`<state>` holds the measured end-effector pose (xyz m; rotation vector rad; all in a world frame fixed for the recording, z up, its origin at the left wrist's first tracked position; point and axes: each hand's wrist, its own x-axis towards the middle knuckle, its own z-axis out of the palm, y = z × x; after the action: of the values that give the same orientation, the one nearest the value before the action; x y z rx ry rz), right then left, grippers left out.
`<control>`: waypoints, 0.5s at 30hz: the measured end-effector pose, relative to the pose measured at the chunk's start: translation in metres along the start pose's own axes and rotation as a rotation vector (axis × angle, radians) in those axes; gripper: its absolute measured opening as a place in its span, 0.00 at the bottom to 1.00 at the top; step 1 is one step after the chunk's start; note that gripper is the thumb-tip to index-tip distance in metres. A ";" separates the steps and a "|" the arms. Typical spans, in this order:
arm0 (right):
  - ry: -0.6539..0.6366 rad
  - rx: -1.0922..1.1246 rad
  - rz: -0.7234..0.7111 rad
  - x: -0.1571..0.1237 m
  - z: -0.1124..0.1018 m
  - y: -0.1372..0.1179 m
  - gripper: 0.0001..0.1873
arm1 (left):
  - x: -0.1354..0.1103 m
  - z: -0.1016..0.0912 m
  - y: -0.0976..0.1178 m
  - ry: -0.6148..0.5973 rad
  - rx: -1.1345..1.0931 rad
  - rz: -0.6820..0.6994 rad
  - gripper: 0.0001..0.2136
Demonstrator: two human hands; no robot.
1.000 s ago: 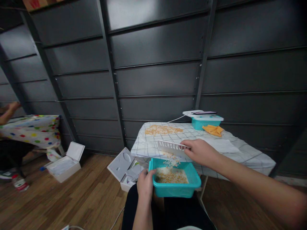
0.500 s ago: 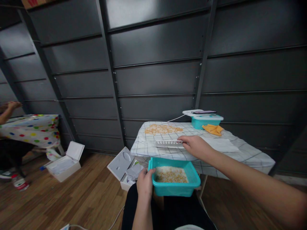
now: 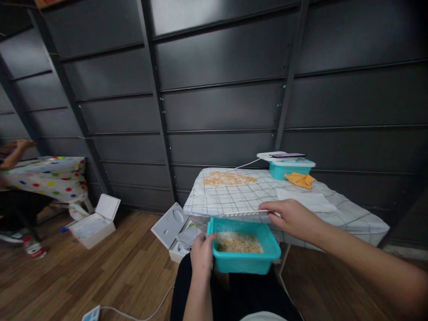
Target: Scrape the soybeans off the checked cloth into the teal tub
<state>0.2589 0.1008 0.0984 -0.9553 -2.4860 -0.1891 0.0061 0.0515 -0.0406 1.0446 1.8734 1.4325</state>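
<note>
My left hand (image 3: 202,255) grips the left side of a teal plastic bin (image 3: 245,263) that rests over my lap below the table's front edge. Inside the bin lie yellow kernels mixed with white grains (image 3: 239,243). Pinched in my right hand (image 3: 290,216) is a white plastic piece with a row of slots (image 3: 245,214), held almost edge-on above the bin's far rim. Its full shape does not show. More yellow kernels with white grains (image 3: 227,179) are spread on the checked tablecloth (image 3: 214,203) toward the back left.
A lidded teal box (image 3: 290,170) with a phone (image 3: 287,155) on top stands at the table's back, beside an orange cloth (image 3: 300,180). Open white boxes (image 3: 179,245) sit on the floor at left. Another person's arm (image 3: 15,156) shows far left.
My right hand has brought the slotted white piece toward me and slightly right, down from the table to above the bin's far rim. My left hand keeps its grip on the bin.
</note>
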 end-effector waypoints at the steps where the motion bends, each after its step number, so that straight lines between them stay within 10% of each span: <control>1: 0.013 -0.004 -0.003 0.001 -0.001 0.000 0.19 | 0.000 0.000 0.000 -0.006 -0.004 0.001 0.16; 15: -0.059 0.100 -0.075 0.013 0.026 0.004 0.19 | 0.002 0.000 -0.002 -0.012 -0.044 -0.006 0.14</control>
<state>0.2437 0.1186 0.0817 -0.8392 -2.5605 -0.0615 0.0043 0.0530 -0.0425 1.0237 1.8267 1.4545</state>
